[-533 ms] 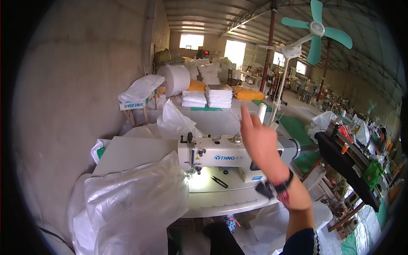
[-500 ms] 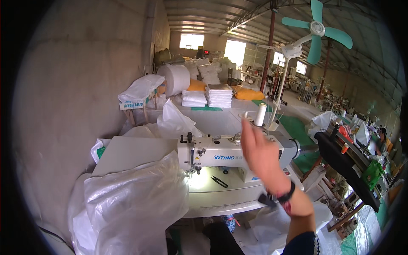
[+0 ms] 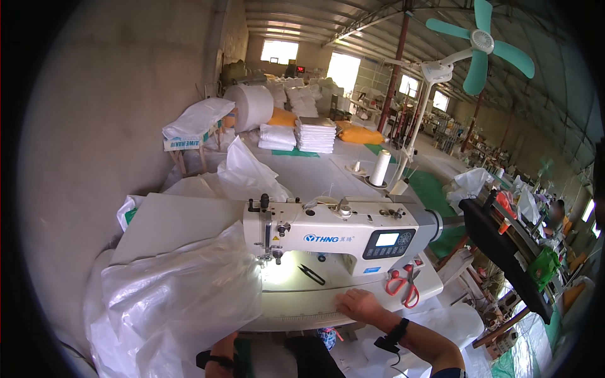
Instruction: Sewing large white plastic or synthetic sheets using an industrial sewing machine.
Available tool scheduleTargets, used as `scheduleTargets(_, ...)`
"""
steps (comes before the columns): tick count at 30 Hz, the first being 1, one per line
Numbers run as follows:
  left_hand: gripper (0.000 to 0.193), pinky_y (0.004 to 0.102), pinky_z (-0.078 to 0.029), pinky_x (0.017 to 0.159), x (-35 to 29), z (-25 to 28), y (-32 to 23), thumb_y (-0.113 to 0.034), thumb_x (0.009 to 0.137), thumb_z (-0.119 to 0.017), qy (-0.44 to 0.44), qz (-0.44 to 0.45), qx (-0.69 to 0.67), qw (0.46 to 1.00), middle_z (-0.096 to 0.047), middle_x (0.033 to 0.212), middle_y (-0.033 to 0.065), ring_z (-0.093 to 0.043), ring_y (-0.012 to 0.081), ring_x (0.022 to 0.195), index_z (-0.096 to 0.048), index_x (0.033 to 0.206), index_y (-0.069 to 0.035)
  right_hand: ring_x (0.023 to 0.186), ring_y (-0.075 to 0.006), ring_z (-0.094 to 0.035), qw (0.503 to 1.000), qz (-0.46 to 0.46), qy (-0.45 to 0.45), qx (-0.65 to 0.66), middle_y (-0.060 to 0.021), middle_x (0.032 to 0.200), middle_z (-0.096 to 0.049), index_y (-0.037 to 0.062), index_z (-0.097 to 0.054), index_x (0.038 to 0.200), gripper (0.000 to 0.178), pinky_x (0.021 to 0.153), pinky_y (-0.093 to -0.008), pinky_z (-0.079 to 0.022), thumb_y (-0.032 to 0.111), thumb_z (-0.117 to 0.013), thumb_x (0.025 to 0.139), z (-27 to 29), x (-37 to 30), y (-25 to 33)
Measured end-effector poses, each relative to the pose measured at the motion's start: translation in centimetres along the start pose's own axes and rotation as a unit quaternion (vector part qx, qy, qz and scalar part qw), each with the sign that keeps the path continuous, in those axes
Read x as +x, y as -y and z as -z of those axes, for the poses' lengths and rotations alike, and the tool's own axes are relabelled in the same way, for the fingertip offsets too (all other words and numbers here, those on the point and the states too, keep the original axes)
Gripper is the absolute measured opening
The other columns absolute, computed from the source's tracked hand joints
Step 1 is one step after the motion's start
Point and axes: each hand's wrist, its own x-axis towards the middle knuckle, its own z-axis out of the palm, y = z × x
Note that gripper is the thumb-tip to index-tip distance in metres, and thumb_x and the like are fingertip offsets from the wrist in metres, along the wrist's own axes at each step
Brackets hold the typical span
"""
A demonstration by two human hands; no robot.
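A white sewing machine (image 3: 340, 230) stands on a pale table (image 3: 302, 303) with a ruler strip along its front edge. My right hand (image 3: 359, 306) rests at that edge, fingers curled together; whatever they hold, if anything, is hidden. Red-handled scissors (image 3: 411, 295) lie just right of it. Black thread snips (image 3: 311, 274) lie on the lit machine bed. Of my left hand (image 3: 224, 344), only the part by the wristband shows, low beside a large translucent white plastic sheet (image 3: 183, 302); its fingers are hidden. The sheet hangs off the table's left side, up to the needle area.
A white thread cone (image 3: 380, 167) stands behind the machine. A teal-bladed fan (image 3: 482, 41) is mounted on a pole at the right. A bare wall (image 3: 107, 126) rises on the left. A dark padded board (image 3: 504, 258) lies to the right. White stacks (image 3: 316, 135) sit farther back.
My right hand has come down from in front of the machine to the table's front edge, uncovering the control panel and scissors. My left wrist has come into view. The view has shifted slightly.
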Motion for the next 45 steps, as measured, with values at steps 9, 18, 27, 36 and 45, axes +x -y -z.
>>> scheduleTargets(9, 0.019, 0.042, -0.055, 0.069, 5.8, -1.0, 3.1, -0.019, 0.088, -0.06, 0.016, 0.058, -0.004, 0.998, -0.065, 0.095, 0.0211, -0.064, 0.0295, 0.083, -0.061, 0.1, -0.005, 0.065, -0.0289, -0.057, 0.997, -0.043, 0.058, -0.034, -0.0089, 0.074, -0.055, 0.0056, -0.054, 0.099, 0.024, 0.056, -0.0398, -0.047, 0.021, -0.059, 0.081, -0.5, 0.6, -0.4)
scheduleTargets(18, 0.018, 0.0419, -0.055, 0.069, 8.9, -0.3, 6.3, -0.019, 0.087, -0.06, 0.029, 0.107, -0.016, 0.994, -0.065, 0.095, 0.0216, -0.065, 0.0296, 0.083, -0.061, 0.1, -0.005, 0.062, -0.0293, -0.058, 0.997, -0.043, 0.052, -0.035, -0.0096, 0.073, -0.055, 0.005, -0.054, 0.099, 0.024, 0.055, -0.0395, -0.048, 0.02, -0.057, 0.081, -0.6, 1.3, -0.1)
scheduleTargets(27, 0.018, 0.0418, -0.056, 0.069, 10.4, -0.3, 8.5, -0.018, 0.087, -0.06, 0.052, 0.151, -0.009, 0.987, -0.065, 0.095, 0.0221, -0.065, 0.0296, 0.083, -0.061, 0.099, -0.005, 0.063, -0.0295, -0.06, 0.997, -0.061, 0.04, -0.032, -0.0113, 0.075, -0.058, 0.0046, -0.055, 0.1, 0.026, 0.056, -0.0391, -0.05, 0.019, -0.059, 0.079, -0.7, 1.4, -0.5)
scheduleTargets(36, 0.017, 0.0417, -0.056, 0.069, 12.4, -1.9, 10.0, -0.018, 0.086, -0.061, 0.097, 0.195, 0.018, 0.976, -0.065, 0.095, 0.0226, -0.065, 0.0297, 0.082, -0.061, 0.098, -0.005, 0.066, -0.03, -0.062, 0.997, -0.067, 0.041, -0.028, -0.0122, 0.079, -0.061, 0.0047, -0.055, 0.101, 0.025, 0.058, -0.0388, -0.051, 0.02, -0.059, 0.081, -0.8, 1.3, -0.2)
scheduleTargets(45, 0.017, 0.0416, -0.056, 0.069, 13.2, -2.6, 11.8, -0.018, 0.086, -0.061, 0.129, 0.224, 0.027, 0.966, -0.065, 0.096, 0.0232, -0.065, 0.0297, 0.082, -0.061, 0.097, -0.005, 0.065, -0.0281, -0.061, 0.996, -0.067, 0.043, -0.036, -0.0114, 0.077, -0.06, 0.0032, -0.056, 0.099, 0.023, 0.058, -0.0366, -0.051, 0.018, -0.059, 0.081, -0.6, 1.8, 0.1)
